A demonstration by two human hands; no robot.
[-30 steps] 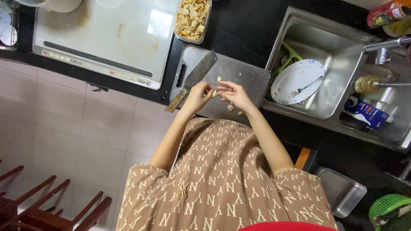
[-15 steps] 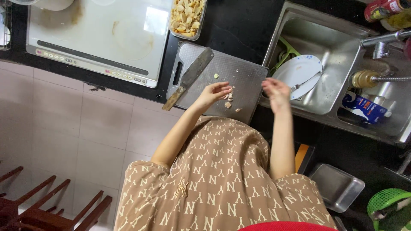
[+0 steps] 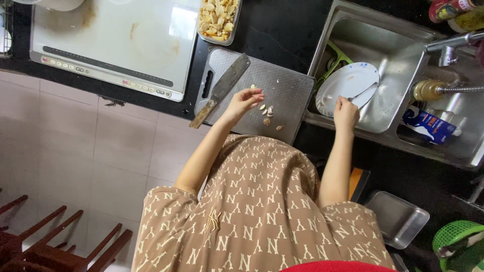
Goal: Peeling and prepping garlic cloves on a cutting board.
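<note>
Blue-and-white carton (image 3: pixel 429 127) lies right of sink (image 3: pixel 322 50)

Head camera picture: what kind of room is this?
Most likely a home kitchen. There is a steel sink holding a white plate, a grey cutting board with a cleaver, and a flat cooktop set in a dark counter.

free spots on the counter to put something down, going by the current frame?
Bare black counter lies between the food tray and the sink. The white cooktop surface is mostly bare. The cutting board has room at its upper right. Crowded: its lower middle, with garlic pieces and the left hand; the cleaver along its left; the sink, with plate and right hand.
</note>
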